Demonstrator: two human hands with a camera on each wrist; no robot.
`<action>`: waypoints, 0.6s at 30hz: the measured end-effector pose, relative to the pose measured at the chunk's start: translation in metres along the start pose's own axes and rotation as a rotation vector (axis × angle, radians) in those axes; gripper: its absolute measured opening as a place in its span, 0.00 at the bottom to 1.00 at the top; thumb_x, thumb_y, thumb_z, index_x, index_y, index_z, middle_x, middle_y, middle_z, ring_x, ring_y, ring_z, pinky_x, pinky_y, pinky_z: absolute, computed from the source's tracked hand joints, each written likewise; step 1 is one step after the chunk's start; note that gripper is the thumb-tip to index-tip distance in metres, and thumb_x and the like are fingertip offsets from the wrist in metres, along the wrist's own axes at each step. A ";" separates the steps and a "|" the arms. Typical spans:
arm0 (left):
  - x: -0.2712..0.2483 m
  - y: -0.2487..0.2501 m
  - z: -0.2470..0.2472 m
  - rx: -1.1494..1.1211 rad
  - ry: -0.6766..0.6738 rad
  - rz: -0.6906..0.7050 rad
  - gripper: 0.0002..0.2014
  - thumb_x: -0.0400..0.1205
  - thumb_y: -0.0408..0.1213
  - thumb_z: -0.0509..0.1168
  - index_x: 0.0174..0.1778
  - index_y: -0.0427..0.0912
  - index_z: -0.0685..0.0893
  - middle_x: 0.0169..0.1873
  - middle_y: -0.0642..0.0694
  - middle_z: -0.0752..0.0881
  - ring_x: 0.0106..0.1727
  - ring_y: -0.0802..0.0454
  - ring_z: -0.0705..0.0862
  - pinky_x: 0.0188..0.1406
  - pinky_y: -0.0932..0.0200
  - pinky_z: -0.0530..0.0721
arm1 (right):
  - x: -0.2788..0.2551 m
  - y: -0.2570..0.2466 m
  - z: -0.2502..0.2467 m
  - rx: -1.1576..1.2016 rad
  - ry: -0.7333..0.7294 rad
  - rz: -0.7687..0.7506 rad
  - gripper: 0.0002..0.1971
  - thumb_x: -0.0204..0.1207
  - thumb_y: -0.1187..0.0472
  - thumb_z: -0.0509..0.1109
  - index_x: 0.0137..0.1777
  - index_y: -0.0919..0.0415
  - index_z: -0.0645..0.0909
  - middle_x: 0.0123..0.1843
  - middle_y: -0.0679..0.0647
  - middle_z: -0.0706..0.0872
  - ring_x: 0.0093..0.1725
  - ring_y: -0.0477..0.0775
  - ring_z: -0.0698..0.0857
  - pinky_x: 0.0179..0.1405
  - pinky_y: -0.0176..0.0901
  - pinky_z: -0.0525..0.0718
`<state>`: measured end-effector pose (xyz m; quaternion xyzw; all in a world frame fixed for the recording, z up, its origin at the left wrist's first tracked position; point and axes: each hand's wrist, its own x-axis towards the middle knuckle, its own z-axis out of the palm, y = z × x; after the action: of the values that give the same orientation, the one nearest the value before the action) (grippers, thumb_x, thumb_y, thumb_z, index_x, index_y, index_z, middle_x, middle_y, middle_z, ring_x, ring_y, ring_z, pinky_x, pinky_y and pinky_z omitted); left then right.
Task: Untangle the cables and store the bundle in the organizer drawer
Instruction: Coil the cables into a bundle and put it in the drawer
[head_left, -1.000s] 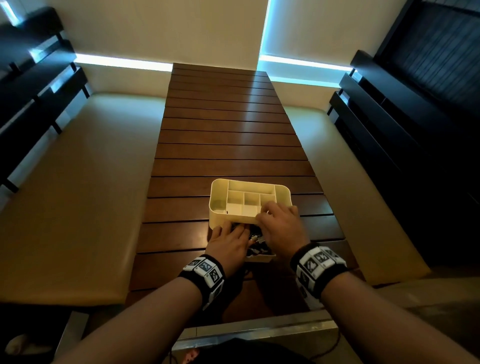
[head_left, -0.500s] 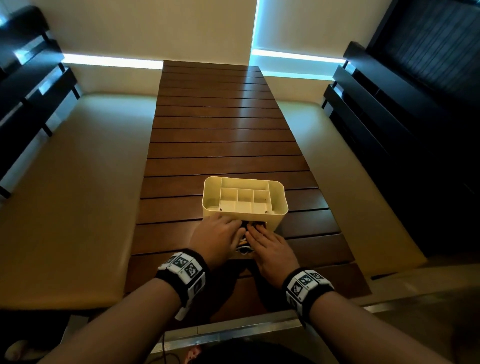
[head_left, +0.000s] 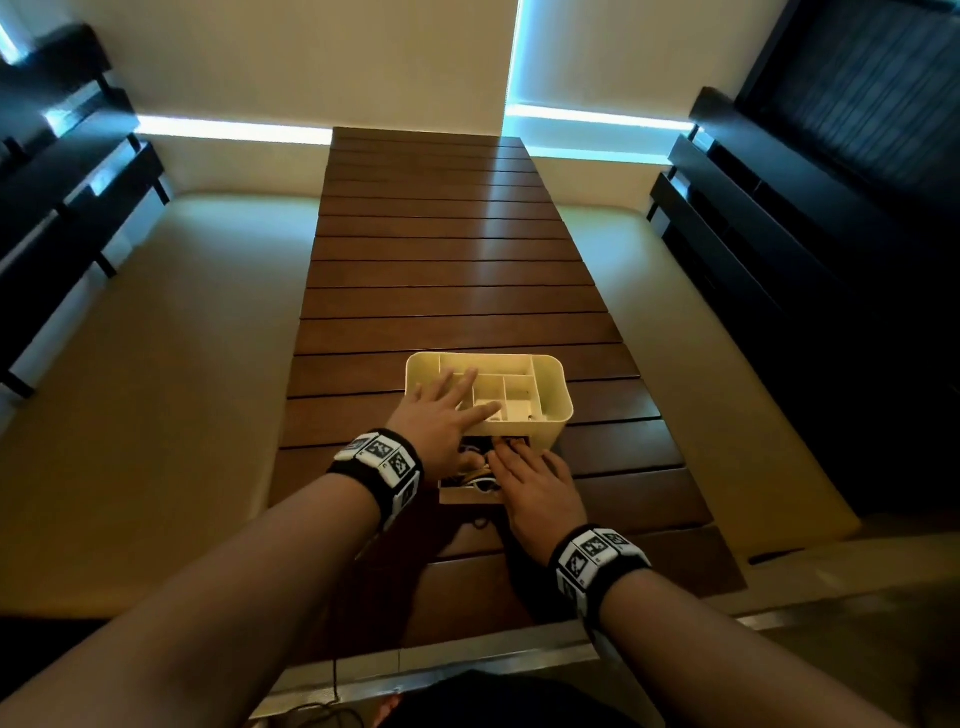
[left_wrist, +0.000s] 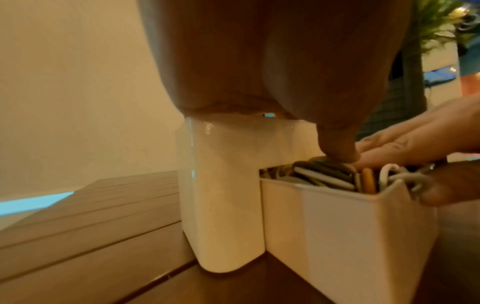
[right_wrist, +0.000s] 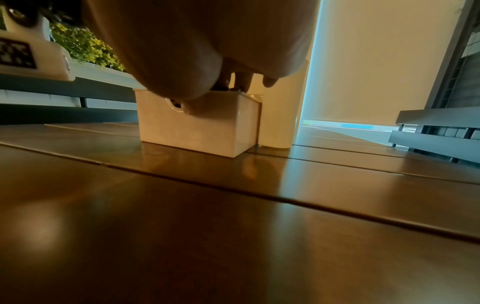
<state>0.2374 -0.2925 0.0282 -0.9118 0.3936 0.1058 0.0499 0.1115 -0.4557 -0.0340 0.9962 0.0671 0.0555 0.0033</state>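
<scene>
A cream organizer (head_left: 551, 415) stands on the slatted wooden table, its drawer (head_left: 467, 498) pulled out toward me. The drawer holds a bundle of black, white and orange cables (left_wrist: 332, 176). My left hand (head_left: 441, 415) lies flat across the organizer's top with fingers straight, and its thumb (left_wrist: 337, 148) presses down on the cables. Over the drawer, my right hand (head_left: 530, 483) rests with its straight fingers (left_wrist: 405, 146) on the bundle. Its thumb (right_wrist: 193, 107) touches the drawer's front by the round pull hole. In the right wrist view the drawer (right_wrist: 197, 127) sits just ahead of the organizer body (right_wrist: 278, 123).
The table (head_left: 452, 270) stretches far ahead, bare wood. Cream bench cushions (head_left: 156, 364) flank both sides, with dark slatted backrests (head_left: 779, 234) beyond. A small dark cable loop (head_left: 480, 522) lies on the table just before the drawer. A metal edge (head_left: 467, 670) runs along the near end.
My left hand has moved up from the drawer onto the organizer's top. My right hand has come down from the organizer's front rim onto the cables in the drawer.
</scene>
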 end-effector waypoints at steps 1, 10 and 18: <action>0.001 0.000 0.001 0.010 0.001 -0.002 0.42 0.81 0.68 0.60 0.86 0.68 0.45 0.87 0.47 0.32 0.87 0.40 0.36 0.85 0.32 0.51 | 0.000 0.000 0.000 0.010 -0.010 0.002 0.31 0.67 0.56 0.78 0.73 0.53 0.81 0.75 0.51 0.82 0.74 0.55 0.81 0.68 0.57 0.80; 0.003 0.004 -0.001 -0.015 0.013 -0.023 0.35 0.80 0.63 0.66 0.81 0.61 0.61 0.88 0.44 0.37 0.87 0.35 0.39 0.81 0.26 0.58 | -0.008 0.004 -0.003 0.138 0.018 -0.029 0.37 0.68 0.66 0.78 0.79 0.65 0.72 0.81 0.64 0.71 0.78 0.66 0.73 0.77 0.58 0.71; 0.001 0.006 -0.003 -0.021 0.009 -0.021 0.32 0.81 0.64 0.63 0.81 0.61 0.63 0.88 0.45 0.37 0.87 0.34 0.39 0.80 0.26 0.60 | -0.021 0.001 0.013 -0.033 0.042 -0.068 0.36 0.67 0.56 0.78 0.77 0.60 0.76 0.81 0.57 0.74 0.80 0.58 0.73 0.76 0.58 0.60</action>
<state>0.2342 -0.2972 0.0306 -0.9169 0.3829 0.1055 0.0397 0.0919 -0.4591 -0.0488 0.9918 0.1000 0.0774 0.0202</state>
